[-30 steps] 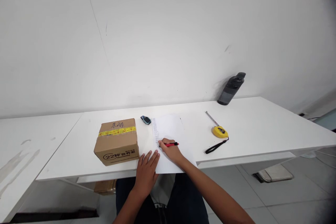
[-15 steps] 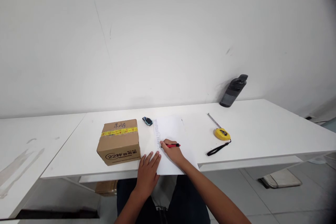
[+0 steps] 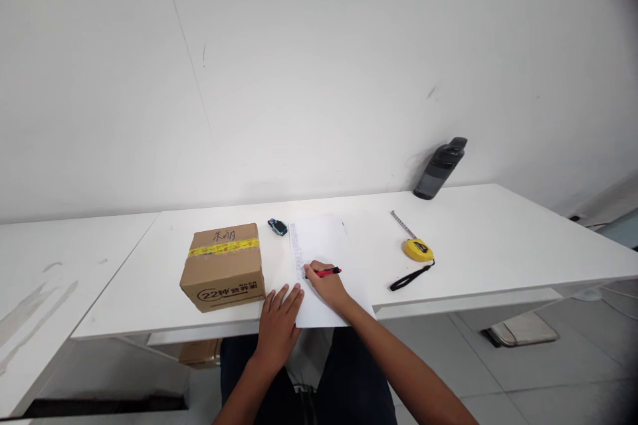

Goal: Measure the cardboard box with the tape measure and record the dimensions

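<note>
My right hand point(image 3: 325, 283) is closed around a red and black pen point(image 3: 327, 271), its tip down on a white sheet of paper point(image 3: 323, 239). Small lines of handwriting run along the sheet's left side. Flat on the table's front edge and the sheet's lower left corner lies my left hand point(image 3: 280, 319), fingers stretched out and holding nothing. Just left of it stands a cardboard box point(image 3: 224, 269) with yellow tape and black print. A small dark object with a teal edge point(image 3: 278, 226), perhaps a watch, lies between box and paper.
A yellow tape measure point(image 3: 419, 250) with its blade partly out and a black strap lies right of the paper. At the back, a dark bottle point(image 3: 438, 169) stands near the wall. Another white table point(image 3: 30, 259) adjoins on the left.
The whole view has shifted slightly. The pen stays at nearly the same spot on the paper, and both hands keep their poses.
</note>
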A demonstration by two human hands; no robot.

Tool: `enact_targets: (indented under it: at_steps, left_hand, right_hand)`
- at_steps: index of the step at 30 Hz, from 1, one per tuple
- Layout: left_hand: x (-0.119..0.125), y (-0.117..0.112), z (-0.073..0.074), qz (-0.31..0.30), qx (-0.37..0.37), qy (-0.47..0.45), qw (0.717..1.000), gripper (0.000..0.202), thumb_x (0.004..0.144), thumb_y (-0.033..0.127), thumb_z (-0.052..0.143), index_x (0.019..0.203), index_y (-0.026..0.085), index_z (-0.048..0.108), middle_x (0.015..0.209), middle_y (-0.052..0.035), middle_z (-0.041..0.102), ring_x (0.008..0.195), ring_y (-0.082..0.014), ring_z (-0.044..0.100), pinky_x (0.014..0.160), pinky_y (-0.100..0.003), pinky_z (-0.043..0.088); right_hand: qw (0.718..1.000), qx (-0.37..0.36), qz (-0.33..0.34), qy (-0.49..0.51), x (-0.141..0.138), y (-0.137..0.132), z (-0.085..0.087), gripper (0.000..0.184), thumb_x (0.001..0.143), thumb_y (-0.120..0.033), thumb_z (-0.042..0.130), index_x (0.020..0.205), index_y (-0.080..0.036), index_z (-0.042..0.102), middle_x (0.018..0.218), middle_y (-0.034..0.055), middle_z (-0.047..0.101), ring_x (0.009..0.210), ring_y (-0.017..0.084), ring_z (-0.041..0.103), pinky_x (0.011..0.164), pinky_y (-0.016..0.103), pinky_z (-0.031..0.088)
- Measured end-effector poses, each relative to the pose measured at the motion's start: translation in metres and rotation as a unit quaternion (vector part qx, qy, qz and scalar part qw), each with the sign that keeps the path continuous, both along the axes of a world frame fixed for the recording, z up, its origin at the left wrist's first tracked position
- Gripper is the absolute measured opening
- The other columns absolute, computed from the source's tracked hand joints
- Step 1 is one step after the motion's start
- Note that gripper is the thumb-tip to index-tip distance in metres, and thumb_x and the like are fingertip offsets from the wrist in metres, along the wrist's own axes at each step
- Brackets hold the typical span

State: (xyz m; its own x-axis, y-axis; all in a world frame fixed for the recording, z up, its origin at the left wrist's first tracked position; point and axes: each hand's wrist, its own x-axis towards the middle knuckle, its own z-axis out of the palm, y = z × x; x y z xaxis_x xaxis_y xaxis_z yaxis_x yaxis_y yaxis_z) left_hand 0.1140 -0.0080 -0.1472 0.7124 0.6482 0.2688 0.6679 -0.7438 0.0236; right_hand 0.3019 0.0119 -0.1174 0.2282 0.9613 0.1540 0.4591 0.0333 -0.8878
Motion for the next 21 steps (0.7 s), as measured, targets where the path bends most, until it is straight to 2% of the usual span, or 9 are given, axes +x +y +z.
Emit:
enact_targets:
  at_steps: [2, 8, 17, 21]
  left_hand:
    - [0.0002, -0.0002, -0.0003, 0.002, -0.003, 0.001, 1.0, 0.083, 0.072, 0.006, 0.047, 0.15, 0.026, 0.03, 0.153, 0.0005, 0.039, 0.138, -0.0256, 0.04, 0.111, -0.05, 0.032]
    - [0.0002, 0.0002, -0.0028, 0.005, 0.0, -0.004, 1.0, 0.083, 0.075, 0.007, 0.049, 0.152, 0.028, 0.026, 0.153, 0.0013, 0.04, 0.14, -0.0244, 0.038, 0.113, -0.049, 0.031]
    - [-0.0006, 0.0012, -0.0027, 0.004, -0.01, -0.005, 1.0, 0.08, 0.076, 0.008, 0.049, 0.151, 0.029, 0.03, 0.153, 0.0027, 0.04, 0.14, -0.0235, 0.037, 0.113, -0.048, 0.031]
    - [-0.001, 0.0014, -0.0019, 0.002, -0.017, -0.008, 1.0, 0.08, 0.076, 0.008, 0.048, 0.151, 0.028, 0.03, 0.153, 0.0021, 0.04, 0.14, -0.0243, 0.037, 0.113, -0.049, 0.031]
  right_hand:
    - [1.0, 0.001, -0.011, -0.003, 0.0006, 0.0, -0.0004, 0.037, 0.087, -0.044, 0.043, 0.056, -0.024, 0.04, 0.054, -0.0024, 0.05, 0.056, 0.017, 0.049, 0.058, 0.03, 0.038]
    - [0.999, -0.02, 0.026, 0.0, 0.0014, -0.002, 0.0043, 0.034, 0.086, -0.044, 0.045, 0.058, -0.024, 0.046, 0.053, -0.0025, 0.053, 0.058, 0.018, 0.053, 0.059, 0.03, 0.04]
    - [1.0, -0.001, -0.022, 0.008, 0.0018, 0.0011, -0.0049, 0.038, 0.087, -0.047, 0.044, 0.056, -0.024, 0.04, 0.055, -0.0026, 0.05, 0.057, 0.017, 0.048, 0.059, 0.029, 0.037]
    - [1.0, -0.004, -0.007, 0.007, 0.0027, 0.0019, -0.0053, 0.038, 0.086, -0.046, 0.045, 0.055, -0.024, 0.039, 0.054, -0.0027, 0.049, 0.056, 0.017, 0.048, 0.058, 0.029, 0.037]
